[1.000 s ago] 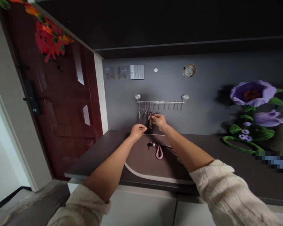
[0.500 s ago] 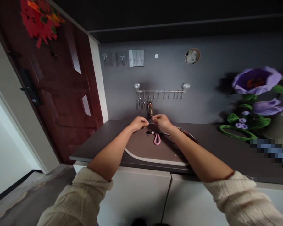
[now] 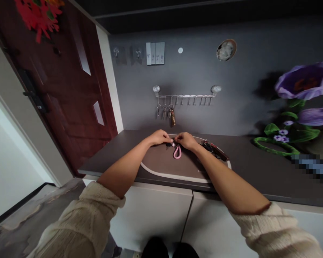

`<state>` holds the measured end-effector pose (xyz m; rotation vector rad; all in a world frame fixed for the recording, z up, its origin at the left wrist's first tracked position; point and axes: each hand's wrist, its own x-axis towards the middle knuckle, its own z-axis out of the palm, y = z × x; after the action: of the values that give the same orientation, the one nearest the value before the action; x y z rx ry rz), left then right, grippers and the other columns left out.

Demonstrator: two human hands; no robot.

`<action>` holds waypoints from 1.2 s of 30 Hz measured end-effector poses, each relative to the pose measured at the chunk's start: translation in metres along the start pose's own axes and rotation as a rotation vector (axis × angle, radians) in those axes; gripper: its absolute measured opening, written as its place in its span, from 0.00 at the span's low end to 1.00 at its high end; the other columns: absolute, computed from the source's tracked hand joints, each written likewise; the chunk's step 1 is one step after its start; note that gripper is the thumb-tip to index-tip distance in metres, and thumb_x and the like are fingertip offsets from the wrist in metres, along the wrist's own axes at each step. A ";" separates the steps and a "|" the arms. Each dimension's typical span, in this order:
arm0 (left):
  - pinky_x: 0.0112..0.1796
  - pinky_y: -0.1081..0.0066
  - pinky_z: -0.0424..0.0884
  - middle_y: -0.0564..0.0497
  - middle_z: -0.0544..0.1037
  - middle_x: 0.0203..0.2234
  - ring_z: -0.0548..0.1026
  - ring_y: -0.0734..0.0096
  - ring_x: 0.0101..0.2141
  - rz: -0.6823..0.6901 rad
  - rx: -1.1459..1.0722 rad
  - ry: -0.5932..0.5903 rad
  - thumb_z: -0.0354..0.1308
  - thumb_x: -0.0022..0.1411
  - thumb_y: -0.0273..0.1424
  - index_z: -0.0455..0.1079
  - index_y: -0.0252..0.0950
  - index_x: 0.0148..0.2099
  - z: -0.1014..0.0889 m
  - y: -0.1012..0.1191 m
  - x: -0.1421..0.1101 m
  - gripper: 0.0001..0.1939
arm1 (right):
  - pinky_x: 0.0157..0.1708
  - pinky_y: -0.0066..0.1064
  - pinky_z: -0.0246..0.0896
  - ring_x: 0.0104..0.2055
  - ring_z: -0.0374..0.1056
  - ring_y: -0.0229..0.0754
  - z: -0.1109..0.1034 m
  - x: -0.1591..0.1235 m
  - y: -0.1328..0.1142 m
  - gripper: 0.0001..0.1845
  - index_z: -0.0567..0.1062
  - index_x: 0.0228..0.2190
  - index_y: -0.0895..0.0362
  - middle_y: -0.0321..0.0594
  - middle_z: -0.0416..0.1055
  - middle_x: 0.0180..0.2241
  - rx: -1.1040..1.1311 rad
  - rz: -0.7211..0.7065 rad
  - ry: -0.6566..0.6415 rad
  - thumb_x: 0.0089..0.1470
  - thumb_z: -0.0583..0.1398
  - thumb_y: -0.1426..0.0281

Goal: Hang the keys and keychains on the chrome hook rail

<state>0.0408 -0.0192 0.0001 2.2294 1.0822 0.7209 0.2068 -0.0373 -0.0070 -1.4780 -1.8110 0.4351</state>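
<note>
A keychain with a pink loop strap, a pale bead and dark pieces lies on the brown mat. My left hand pinches at its upper end near the bead. From the other side my right hand has its fingertips closed on the same end, partly hiding it. On the wall, a clear hook rail carries several keys on its left hooks. The third set there, keys with a brown tag, hangs free of both hands.
More keys and dark straps lie at the mat's right, beside my right forearm. Purple artificial flowers stand on the right of the counter. A dark red door is at the left, and a dark shelf overhangs the top.
My hands have left the brown-tagged keys hanging on the third hook and come down to the pink-looped keychain on the mat. The view has tilted downward.
</note>
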 end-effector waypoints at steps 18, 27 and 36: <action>0.22 0.78 0.59 0.53 0.68 0.16 0.63 0.82 0.18 -0.103 -0.248 0.053 0.54 0.48 0.30 0.69 0.30 0.25 0.003 -0.007 0.007 0.08 | 0.22 0.22 0.48 0.20 0.59 0.31 0.003 0.002 0.003 0.03 0.73 0.15 0.57 0.33 0.68 0.16 -0.035 -0.077 -0.011 0.34 0.61 0.75; 0.25 0.78 0.62 0.53 0.67 0.17 0.65 0.83 0.20 -0.146 -0.495 0.187 0.52 0.52 0.26 0.67 0.30 0.29 0.001 -0.001 0.010 0.05 | 0.24 0.22 0.49 0.22 0.59 0.32 0.001 0.002 0.000 0.05 0.73 0.20 0.58 0.34 0.68 0.20 0.010 -0.101 0.041 0.41 0.57 0.72; 0.27 0.78 0.63 0.52 0.69 0.23 0.66 0.82 0.24 -0.072 -0.677 0.265 0.54 0.51 0.28 0.66 0.31 0.30 0.000 0.005 0.010 0.05 | 0.27 0.23 0.53 0.24 0.58 0.31 0.004 0.006 -0.004 0.10 0.70 0.26 0.60 0.35 0.66 0.23 0.381 -0.151 0.079 0.43 0.54 0.66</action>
<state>0.0486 -0.0141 0.0056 1.5422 0.8561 1.1701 0.2004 -0.0318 -0.0049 -1.0758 -1.6538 0.5994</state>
